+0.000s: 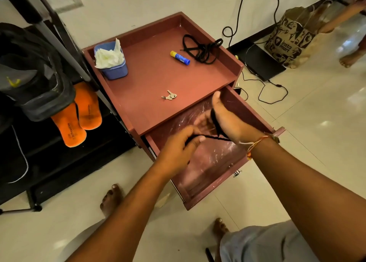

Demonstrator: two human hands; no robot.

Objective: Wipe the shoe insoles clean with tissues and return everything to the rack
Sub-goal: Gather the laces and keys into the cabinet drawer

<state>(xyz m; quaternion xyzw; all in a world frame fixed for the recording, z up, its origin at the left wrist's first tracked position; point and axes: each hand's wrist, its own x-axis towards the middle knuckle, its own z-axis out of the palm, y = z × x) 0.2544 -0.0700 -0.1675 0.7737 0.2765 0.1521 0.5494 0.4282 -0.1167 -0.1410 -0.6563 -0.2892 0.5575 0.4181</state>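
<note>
Fingers [191,137] of the left hand [176,148] pinch a black lace [210,136] that runs to the right hand [227,121] and loops across its palm. That hand's fingers are blurred, so its grip cannot be told. Drawer [255,111] walls stand close right and beneath, where the lace may snag. Orange insoles [77,117] lie on the rack [59,162] well left, and tissues [108,55] sit beyond on the desk [154,73], with open room above.

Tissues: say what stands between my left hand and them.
Nothing visible: bare cabinet top lies between the left hand and the tissues in their tub. It pinches a black lace looped over the right hand.
</note>
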